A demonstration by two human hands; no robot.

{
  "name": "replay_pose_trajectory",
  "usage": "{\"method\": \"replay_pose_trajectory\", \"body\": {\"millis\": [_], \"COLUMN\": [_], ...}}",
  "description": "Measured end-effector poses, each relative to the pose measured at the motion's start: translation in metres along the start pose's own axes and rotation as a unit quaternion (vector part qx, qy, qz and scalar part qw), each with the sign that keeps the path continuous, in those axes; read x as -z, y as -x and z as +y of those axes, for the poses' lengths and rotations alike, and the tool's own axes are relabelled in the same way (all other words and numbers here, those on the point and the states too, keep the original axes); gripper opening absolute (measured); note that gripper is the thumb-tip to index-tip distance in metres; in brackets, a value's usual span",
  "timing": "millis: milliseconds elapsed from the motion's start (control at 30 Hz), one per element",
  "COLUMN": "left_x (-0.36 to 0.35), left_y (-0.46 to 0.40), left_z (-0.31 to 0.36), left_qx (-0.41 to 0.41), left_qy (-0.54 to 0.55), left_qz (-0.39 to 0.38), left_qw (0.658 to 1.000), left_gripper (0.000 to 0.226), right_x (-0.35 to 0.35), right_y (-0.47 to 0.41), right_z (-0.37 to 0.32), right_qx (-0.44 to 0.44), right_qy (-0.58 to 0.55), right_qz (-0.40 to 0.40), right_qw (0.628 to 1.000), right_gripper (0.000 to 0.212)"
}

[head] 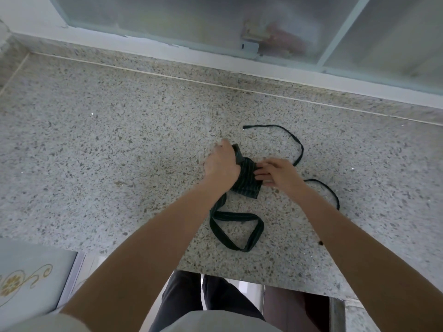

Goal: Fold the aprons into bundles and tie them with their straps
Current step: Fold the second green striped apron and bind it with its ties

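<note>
Dark striped apron bundle (247,180) lies between both hands' grip.

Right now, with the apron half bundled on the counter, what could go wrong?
The left hand grips only one end of the apron bundle while the right hand lies flat on it; lifting either could let it unroll. The wide strap loop lies close to the counter edge and might slip off, tugging the bundle.

Dark green apron (247,180) with thin pale stripes; grey speckled countertop (119,140) flecked brown and black.
</note>
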State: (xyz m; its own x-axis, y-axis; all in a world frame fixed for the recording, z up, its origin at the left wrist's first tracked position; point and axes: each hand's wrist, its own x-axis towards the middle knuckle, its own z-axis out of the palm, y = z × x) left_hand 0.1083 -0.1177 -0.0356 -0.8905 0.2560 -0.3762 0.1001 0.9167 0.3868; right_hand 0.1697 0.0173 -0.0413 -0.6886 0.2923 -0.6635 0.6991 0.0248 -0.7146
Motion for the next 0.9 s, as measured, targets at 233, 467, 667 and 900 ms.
{"method": "replay_pose_trajectory", "body": {"millis": [233,467,667,900], "left_x": [-0.023,-0.019,-0.031,-0.004], "left_y": [0.007,-0.001,-0.013,-0.01], "left_z": [0.039,0.006,-0.015,-0.009], "left_qx": [-0.145,-0.123,0.036,0.049], "left_qy": [0.014,0.25,0.217,0.321], "left_qz": [-0.086,-0.175,-0.165,-0.23], "left_qw": [0.986,0.944,0.962,0.917], "left_gripper": [0.068,0.026,0.06,0.063], "right_x": [0.009,0.008,0.002,-0.003], "right_y": [-0.006,-0.006,-0.006,0.002], "right_z": [0.014,0.014,0.013,-0.008], "right_qx": [-0.062,-0.053,-0.059,-0.006], "right_qy": [-0.158,-0.146,-0.179,-0.266], "right_qz": [-0.045,-0.05,-0.03,-0.042], "right_qw": [0.984,0.987,0.982,0.963], "right_gripper": [0.049,0.031,0.03,0.031]}}
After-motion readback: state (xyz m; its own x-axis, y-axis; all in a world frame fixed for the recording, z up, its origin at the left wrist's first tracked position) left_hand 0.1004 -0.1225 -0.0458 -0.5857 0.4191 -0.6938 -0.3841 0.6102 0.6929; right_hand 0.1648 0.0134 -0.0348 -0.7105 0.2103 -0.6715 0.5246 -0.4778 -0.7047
